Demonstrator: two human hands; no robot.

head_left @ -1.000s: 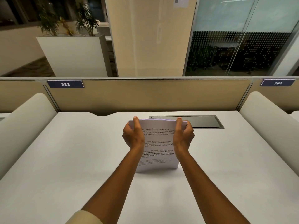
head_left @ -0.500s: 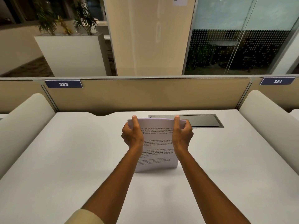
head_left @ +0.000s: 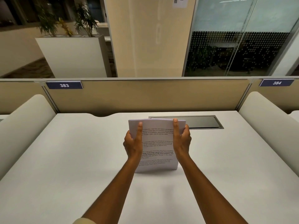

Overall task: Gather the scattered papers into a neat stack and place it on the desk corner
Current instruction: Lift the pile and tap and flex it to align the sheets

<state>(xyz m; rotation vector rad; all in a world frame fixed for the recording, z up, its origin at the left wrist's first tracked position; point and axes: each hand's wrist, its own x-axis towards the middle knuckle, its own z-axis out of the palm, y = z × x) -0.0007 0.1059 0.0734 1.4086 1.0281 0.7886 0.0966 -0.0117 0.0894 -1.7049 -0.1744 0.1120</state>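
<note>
Both hands clamped on one paper stack (head_left: pixel 157 147), left hand (head_left: pixel 133 145) and right hand (head_left: pixel 182 142) at opposite side edges, thumbs in front, fingers hidden behind. Printed text too small to read. Sheets squared, white, upright, slightly bowed, bottom edge at mid-desk (head_left: pixel 64 167), before dark cable hatch (head_left: pixel 202 122).

Beyond a tan partition (head_left: pixel 145 96) carrying number plates 383 (head_left: pixel 64 85) and 384 (head_left: pixel 277 82): a white planter (head_left: pixel 72 57) with leafy plants (head_left: pixel 64 23) at left, a beige column (head_left: pixel 148 38) with a posted notice (head_left: pixel 179 2), dotted glass walls (head_left: pixel 239 50) at right.
</note>
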